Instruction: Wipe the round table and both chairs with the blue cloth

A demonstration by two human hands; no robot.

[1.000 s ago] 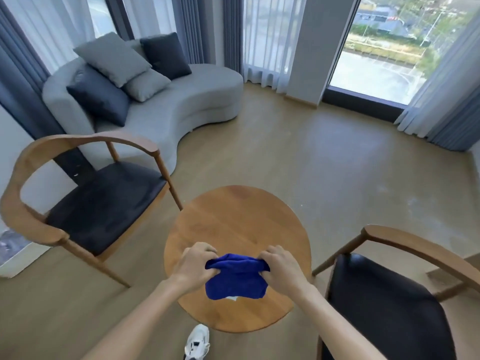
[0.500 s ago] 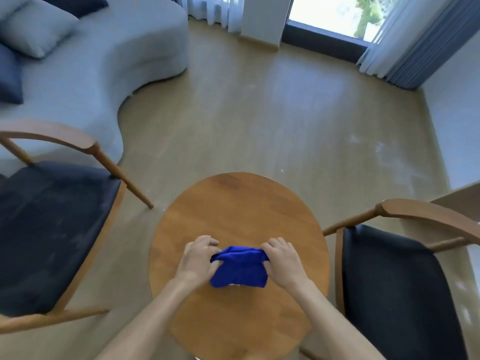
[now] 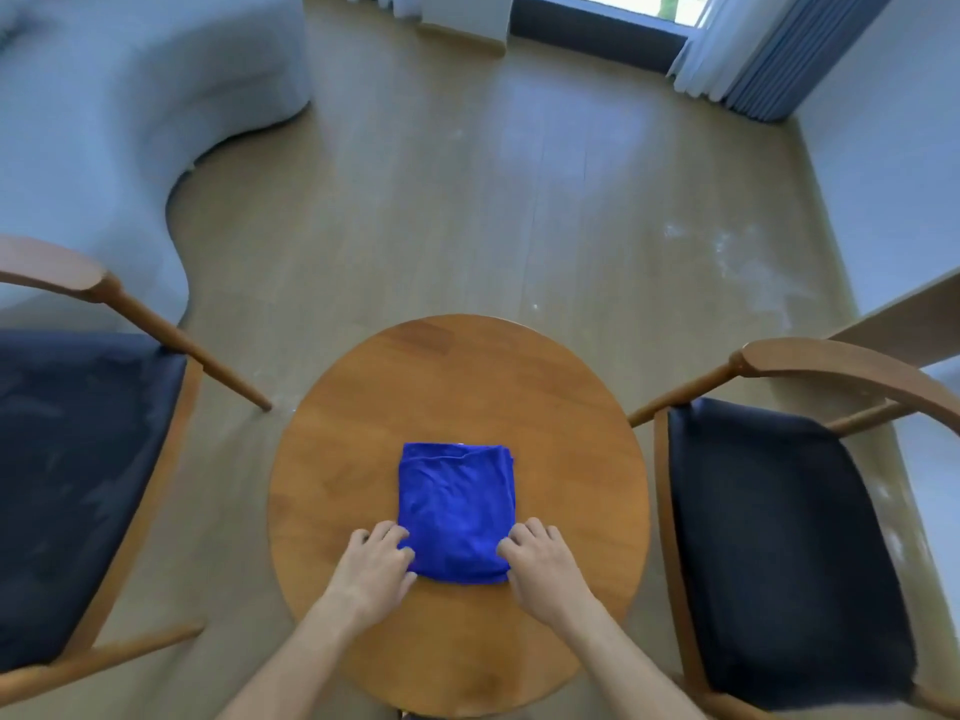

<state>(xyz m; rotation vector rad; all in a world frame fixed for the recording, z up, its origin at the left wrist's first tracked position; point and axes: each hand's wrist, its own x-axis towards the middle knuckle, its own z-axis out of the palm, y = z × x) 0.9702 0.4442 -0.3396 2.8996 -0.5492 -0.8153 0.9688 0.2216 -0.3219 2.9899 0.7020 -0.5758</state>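
Observation:
The blue cloth (image 3: 456, 509) lies folded into a flat rectangle on the round wooden table (image 3: 457, 376), near its middle. My left hand (image 3: 375, 568) pinches the cloth's near left corner with curled fingers. My right hand (image 3: 543, 568) pinches the near right corner the same way. One wooden chair with a dark seat (image 3: 72, 459) stands left of the table, and a second chair (image 3: 779, 537) stands to the right.
A grey curved sofa (image 3: 130, 96) fills the far left. Wooden floor (image 3: 493, 200) stretches beyond the table to a window with curtains (image 3: 737, 49). A pale ledge (image 3: 904, 319) sits behind the right chair.
The cloth was bunched between my hands above the table; now it is spread flat on the tabletop and my hands are at its near corners. The view has tilted further down.

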